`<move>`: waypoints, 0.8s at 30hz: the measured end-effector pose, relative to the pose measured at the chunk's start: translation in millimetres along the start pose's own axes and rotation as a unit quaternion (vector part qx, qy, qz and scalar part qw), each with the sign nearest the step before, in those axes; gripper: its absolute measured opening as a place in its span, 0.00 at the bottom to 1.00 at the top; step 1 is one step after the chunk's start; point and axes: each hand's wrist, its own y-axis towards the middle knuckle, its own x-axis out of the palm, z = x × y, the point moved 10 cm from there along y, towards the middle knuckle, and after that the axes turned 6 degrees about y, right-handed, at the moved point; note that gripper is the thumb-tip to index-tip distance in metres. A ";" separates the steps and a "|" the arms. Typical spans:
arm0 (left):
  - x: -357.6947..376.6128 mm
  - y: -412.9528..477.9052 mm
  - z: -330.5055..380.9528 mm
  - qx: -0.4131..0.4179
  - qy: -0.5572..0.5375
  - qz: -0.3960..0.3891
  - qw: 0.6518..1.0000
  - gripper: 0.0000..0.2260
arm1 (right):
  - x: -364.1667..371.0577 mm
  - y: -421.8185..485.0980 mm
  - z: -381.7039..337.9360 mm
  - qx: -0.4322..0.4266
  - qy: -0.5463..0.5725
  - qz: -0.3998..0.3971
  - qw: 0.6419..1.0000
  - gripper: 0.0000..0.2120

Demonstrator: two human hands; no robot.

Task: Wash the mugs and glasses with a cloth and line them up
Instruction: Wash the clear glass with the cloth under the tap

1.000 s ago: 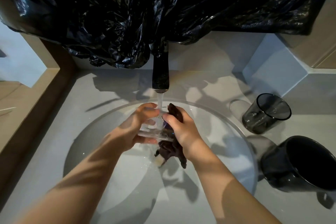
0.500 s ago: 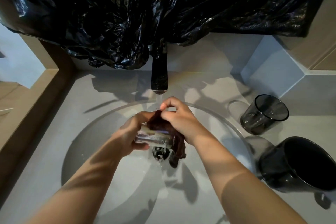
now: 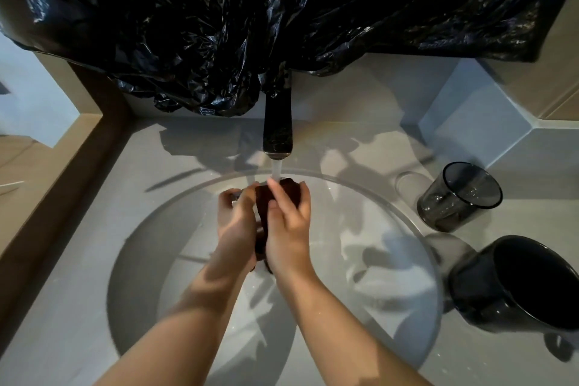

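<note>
Over the round basin, under the running tap, both hands meet. My left hand grips a clear glass, almost wholly hidden by my fingers and the cloth. My right hand grips a dark brown cloth and presses it against the glass. The cloth's tail hangs down between my wrists. A smoky grey glass stands upright on the counter at the right. A black mug stands nearer me, below that glass.
Crumpled black plastic sheeting hangs over the back wall and the tap's top. A wooden ledge borders the grey counter on the left. A pale angled wall block stands behind the grey glass.
The hands have drawn closer together and shifted up under the water stream. My right hand has turned over the cloth, which now covers most of the clear glass.
</note>
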 end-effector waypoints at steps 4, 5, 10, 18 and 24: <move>5.5 -1.7 14.1 0.020 0.144 -0.070 0.987 0.03 | -8.6 7.2 -24.4 -0.133 -0.156 -0.019 0.979 0.18; 4.6 0.1 14.1 0.012 0.196 -0.095 0.976 0.03 | -10.2 13.4 -28.1 -0.136 -0.166 -0.043 0.976 0.19; 13.7 0.4 28.6 0.002 0.298 -0.207 0.932 0.06 | -17.6 34.5 11.0 0.147 0.109 -0.057 0.981 0.14; 16.6 17.6 16.2 -0.028 0.075 -0.171 0.982 0.34 | -19.1 -4.2 4.0 0.058 0.123 0.049 0.989 0.09; 28.9 0.7 -10.2 -0.122 -0.012 -0.218 0.968 0.18 | -2.2 -11.3 -21.7 -0.047 -0.082 -0.053 0.994 0.19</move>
